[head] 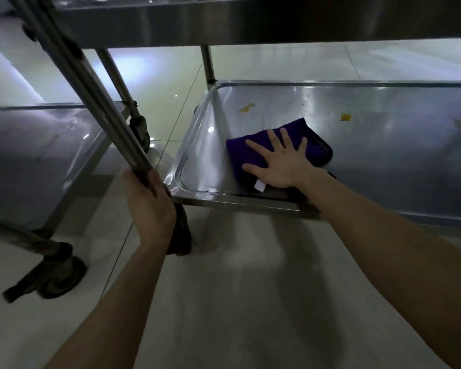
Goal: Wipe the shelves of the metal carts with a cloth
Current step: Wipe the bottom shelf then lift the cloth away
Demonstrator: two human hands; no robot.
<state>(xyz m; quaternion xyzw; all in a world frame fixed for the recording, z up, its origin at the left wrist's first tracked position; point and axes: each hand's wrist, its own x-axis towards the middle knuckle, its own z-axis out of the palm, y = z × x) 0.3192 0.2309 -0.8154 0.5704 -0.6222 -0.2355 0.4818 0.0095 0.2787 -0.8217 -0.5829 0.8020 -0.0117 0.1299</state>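
A folded purple cloth with a white label lies on the bottom shelf of a steel cart, near the shelf's front left corner. My right hand presses flat on the cloth with fingers spread. My left hand grips the cart's front left post just above the shelf corner. Two yellow scraps lie on the shelf beyond the cloth.
The shelf above overhangs the top of the view. A second steel cart's low shelf stands at the left, with its caster on the pale tiled floor. A gap of floor separates the two carts.
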